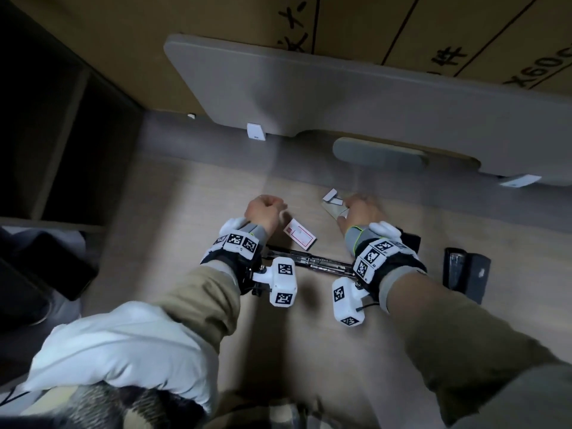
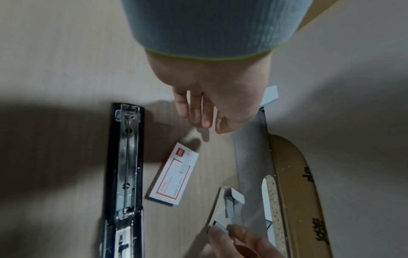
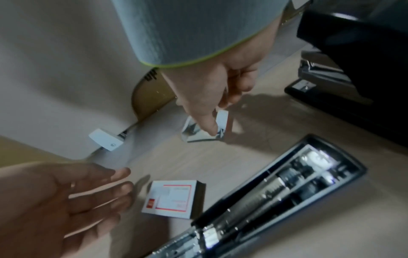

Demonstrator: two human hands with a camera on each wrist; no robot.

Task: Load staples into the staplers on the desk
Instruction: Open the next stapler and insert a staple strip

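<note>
The right hand (image 3: 212,97) pinches an opened staple box (image 3: 205,129) beyond the open stapler (image 2: 125,174). The left hand (image 2: 212,97) hovers beside it, fingers relaxed, holding nothing

A black stapler (image 1: 312,262) is lying flat on the surface, swung fully open so its metal staple channel is facing up. Just beyond it a closed white staple box (image 1: 299,234) with a red border is lying flat. Farther right an opened staple box (image 2: 228,203) with its flap up is showing a grey staple strip. A second black stapler (image 1: 465,270) is sitting at the right.
</note>
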